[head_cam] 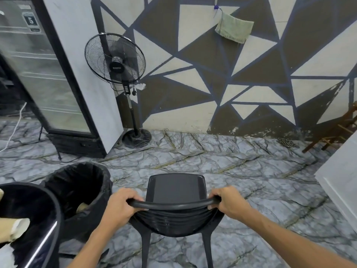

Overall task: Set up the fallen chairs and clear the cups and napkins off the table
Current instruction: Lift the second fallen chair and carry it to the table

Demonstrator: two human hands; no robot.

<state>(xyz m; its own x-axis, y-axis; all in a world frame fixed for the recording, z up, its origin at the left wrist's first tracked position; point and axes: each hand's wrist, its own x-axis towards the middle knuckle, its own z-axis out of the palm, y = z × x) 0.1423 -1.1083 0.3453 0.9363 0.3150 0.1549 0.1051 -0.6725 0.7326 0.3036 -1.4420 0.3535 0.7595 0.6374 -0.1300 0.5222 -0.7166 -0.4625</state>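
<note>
1. On the marbled floor (241,167), before the triangle-painted wall, the black chair (174,187) stands upright.
2. Left of it sit two black-lined bins (77,182), paper cups (20,225) inside.
3. The left hand (119,205) and right hand (229,201) each curl round the backrest's top rail.
</note>
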